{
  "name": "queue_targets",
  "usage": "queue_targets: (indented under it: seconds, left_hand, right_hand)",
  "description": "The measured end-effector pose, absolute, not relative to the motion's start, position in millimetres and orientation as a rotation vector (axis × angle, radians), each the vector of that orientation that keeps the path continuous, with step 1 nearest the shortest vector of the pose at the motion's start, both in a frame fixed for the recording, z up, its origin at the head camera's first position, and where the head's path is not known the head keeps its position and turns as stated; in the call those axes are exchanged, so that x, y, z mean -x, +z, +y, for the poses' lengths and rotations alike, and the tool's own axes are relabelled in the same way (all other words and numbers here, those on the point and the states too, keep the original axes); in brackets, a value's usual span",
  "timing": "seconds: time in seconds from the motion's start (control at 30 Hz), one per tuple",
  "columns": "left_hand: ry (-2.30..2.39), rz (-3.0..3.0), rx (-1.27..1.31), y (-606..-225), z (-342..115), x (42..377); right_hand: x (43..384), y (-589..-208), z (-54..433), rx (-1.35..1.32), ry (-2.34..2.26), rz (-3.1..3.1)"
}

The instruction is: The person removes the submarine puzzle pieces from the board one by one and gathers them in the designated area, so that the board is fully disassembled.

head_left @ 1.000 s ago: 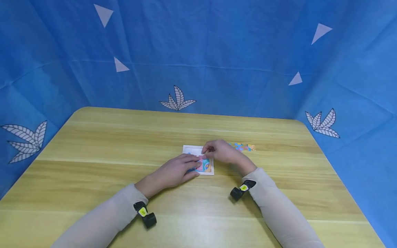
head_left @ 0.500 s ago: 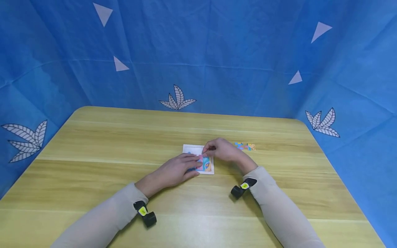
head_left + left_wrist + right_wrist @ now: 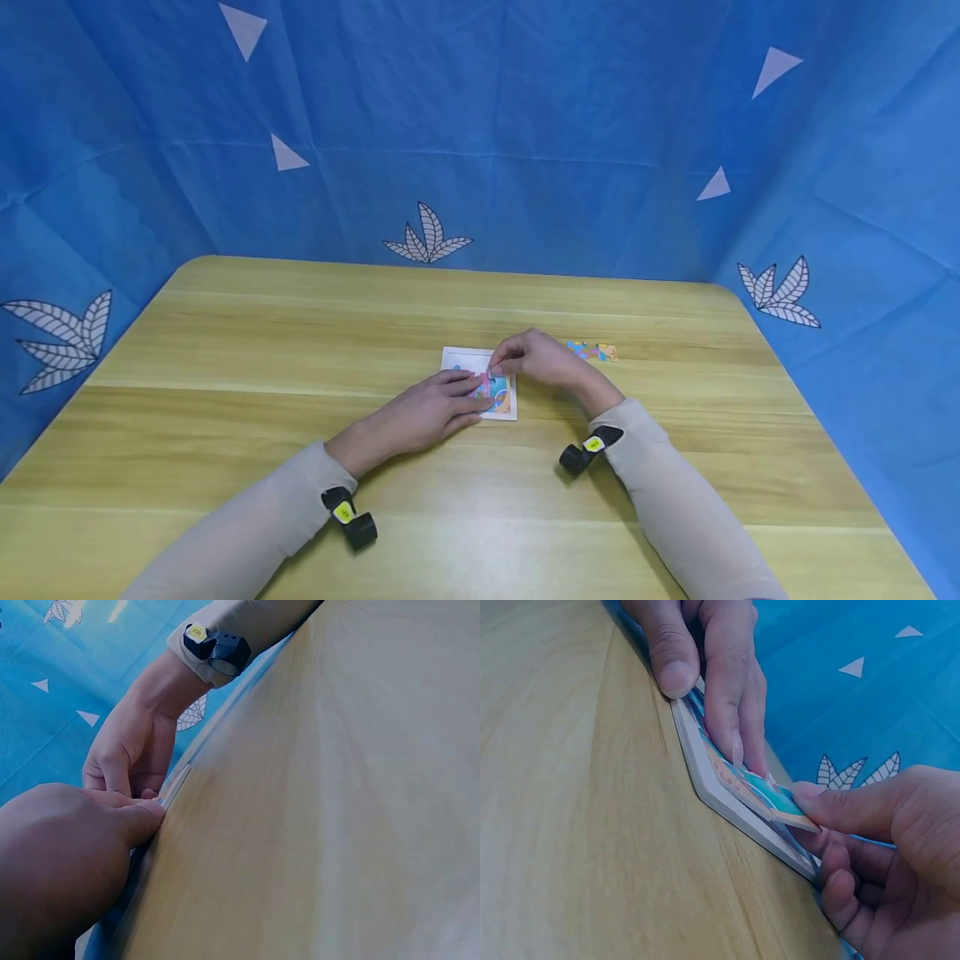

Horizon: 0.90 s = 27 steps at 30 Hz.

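Observation:
A small jigsaw puzzle in a white-rimmed tray [image 3: 459,356] lies on the table between both hands. My left hand [image 3: 427,414] rests over its left part, fingers extended onto the picture. In the right wrist view the left thumb [image 3: 676,675] sits at the tray's rim and the fingertips touch the pieces. My right hand [image 3: 534,358] pinches a teal puzzle piece [image 3: 784,801] between thumb and fingers at the tray's far right. That piece is tilted, its edge raised above the tray, beside an orange-and-teal piece. Part of the picture is hidden under the left hand.
Two loose puzzle pieces, a blue one [image 3: 577,349] and an orange one [image 3: 607,352], lie right of the tray, behind the right wrist. The wooden table [image 3: 300,333] meets a blue cloth backdrop [image 3: 480,100] at its back and sides.
My left fingers have shifted slightly right and nearer across the puzzle, uncovering more of a pink area. The right hand keeps its pinch at nearly the same spot.

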<state>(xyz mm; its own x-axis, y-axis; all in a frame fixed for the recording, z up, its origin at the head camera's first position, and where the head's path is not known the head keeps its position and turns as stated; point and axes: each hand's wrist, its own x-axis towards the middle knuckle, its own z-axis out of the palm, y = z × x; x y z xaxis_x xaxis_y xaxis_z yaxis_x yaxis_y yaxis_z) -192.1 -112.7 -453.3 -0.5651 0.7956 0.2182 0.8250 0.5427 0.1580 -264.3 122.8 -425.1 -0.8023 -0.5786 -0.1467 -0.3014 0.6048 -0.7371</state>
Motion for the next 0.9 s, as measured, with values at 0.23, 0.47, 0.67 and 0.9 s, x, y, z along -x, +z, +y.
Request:
queue_targets:
  seconds: [0.23,0.47,0.67,0.9]
  left_hand:
    - [-0.371,-2.632,1.416,-452,-113,192]
    - [-0.347,-2.663,1.404,-450,-113,191]
    - [-0.361,-2.663,1.396,-452,-113,192]
    - [-0.352,-2.646,1.401,-454,-113,193]
  right_hand:
    - [263,-424,125,0.704,-1.144,2.394]
    - [264,-427,132,0.595,-1.404,2.253]
    - [264,-423,136,0.562,-1.426,2.237]
    - [260,-416,140,0.581,-1.351,2.319]
